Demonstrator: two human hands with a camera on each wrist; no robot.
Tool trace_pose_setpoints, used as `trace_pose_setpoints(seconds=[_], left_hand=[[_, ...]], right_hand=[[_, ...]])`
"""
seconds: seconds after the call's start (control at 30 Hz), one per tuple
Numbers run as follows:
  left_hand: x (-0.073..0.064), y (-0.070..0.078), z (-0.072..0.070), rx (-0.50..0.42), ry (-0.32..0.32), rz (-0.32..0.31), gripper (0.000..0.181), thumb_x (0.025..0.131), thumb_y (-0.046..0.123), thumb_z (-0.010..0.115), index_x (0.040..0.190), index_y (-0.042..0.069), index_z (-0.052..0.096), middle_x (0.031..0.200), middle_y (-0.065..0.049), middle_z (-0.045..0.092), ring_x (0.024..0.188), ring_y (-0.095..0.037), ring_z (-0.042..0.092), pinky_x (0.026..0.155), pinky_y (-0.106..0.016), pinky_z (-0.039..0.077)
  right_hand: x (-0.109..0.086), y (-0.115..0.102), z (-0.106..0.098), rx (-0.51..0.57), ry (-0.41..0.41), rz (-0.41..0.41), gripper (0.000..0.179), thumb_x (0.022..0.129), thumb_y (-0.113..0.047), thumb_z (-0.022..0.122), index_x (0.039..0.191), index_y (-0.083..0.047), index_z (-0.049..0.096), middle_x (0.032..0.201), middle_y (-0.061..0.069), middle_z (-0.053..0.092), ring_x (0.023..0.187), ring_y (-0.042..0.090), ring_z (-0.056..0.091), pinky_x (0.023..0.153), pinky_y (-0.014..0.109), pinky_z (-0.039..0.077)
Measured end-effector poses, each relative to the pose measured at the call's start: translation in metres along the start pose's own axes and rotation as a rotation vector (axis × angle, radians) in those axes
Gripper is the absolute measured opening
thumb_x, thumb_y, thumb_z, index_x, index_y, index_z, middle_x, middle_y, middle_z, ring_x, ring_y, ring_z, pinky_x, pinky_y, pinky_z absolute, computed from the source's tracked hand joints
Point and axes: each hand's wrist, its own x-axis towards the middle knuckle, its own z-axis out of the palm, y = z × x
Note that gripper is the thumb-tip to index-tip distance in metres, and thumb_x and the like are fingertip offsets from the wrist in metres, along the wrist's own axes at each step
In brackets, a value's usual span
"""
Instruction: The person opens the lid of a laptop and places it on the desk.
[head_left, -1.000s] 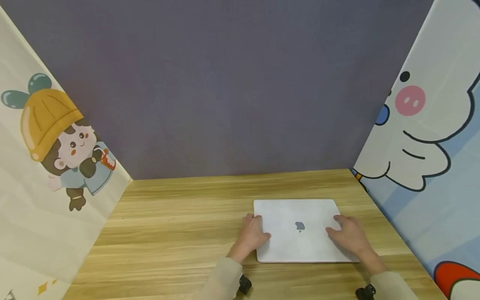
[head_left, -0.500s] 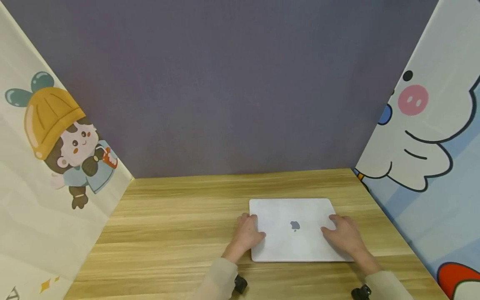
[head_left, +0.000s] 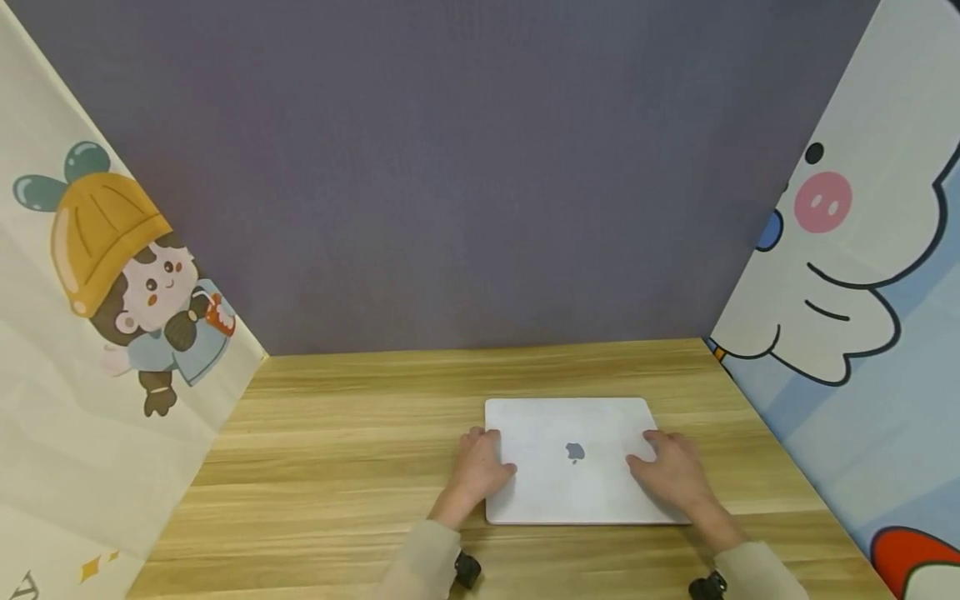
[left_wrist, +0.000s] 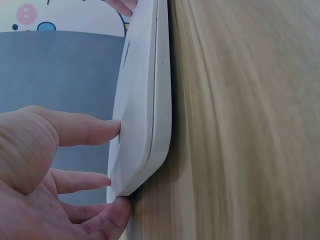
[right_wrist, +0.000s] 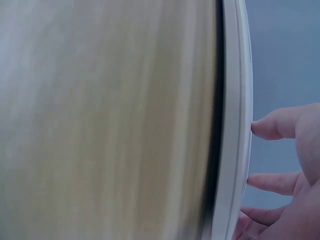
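The place is a tabletop booth: a wood-grain table (head_left: 345,467) shut in by a plain grey backdrop (head_left: 465,183) and two cartoon-printed sheets, a cream one (head_left: 60,483) leftward, a blue-and-white one (head_left: 870,433) rightward. Whether home, office or lab surrounds it cannot be told.

I'm seeing a smooth, matt, metal-looking laptop (head_left: 573,487), a tabletop (head_left: 360,433) showing smooth wood grain, my sleeves (head_left: 426,554) looking like matt cloth, the back panel (head_left: 480,175) looking matt
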Motion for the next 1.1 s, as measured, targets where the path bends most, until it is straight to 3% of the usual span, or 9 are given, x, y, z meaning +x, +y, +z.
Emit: trace_pose_setpoints(seconds=[0.33,0.6,1.1], left_hand=[[-0.007,-0.013,-0.01,-0.004,0.001,-0.007,0.057,0.082,0.017,0.082,0.127,-0.012,0.062,0.129,-0.031,0.055,0.119,-0.044,0.051,0.098,-0.055,0.049],[-0.016,-0.025,-0.02,-0.002,0.011,-0.015,0.06,0.081,0.016,0.082,0.128,-0.014,0.061,0.128,-0.031,0.055,0.118,-0.044,0.052,0.098,-0.055,0.05],[-0.022,-0.044,-0.034,-0.011,0.038,-0.033,0.061,0.08,0.016,0.083,0.128,-0.014,0.061,0.13,-0.033,0.055,0.121,-0.047,0.051,0.1,-0.058,0.048]], right_hand=[[-0.008,-0.017,0.009,0.003,-0.009,0.025,0.061,0.089,-0.026,0.07,0.132,0.014,0.055,0.132,0.041,0.051,0.124,0.059,0.042,0.101,0.07,0.039],[-0.016,-0.03,0.015,0.007,-0.004,-0.017,0.059,0.088,-0.026,0.072,0.129,0.015,0.058,0.129,0.04,0.054,0.122,0.059,0.045,0.101,0.07,0.04],[-0.014,-0.044,0.028,0.034,-0.008,-0.078,0.057,0.087,-0.025,0.075,0.126,0.013,0.061,0.125,0.038,0.057,0.119,0.057,0.05,0.097,0.067,0.045]])
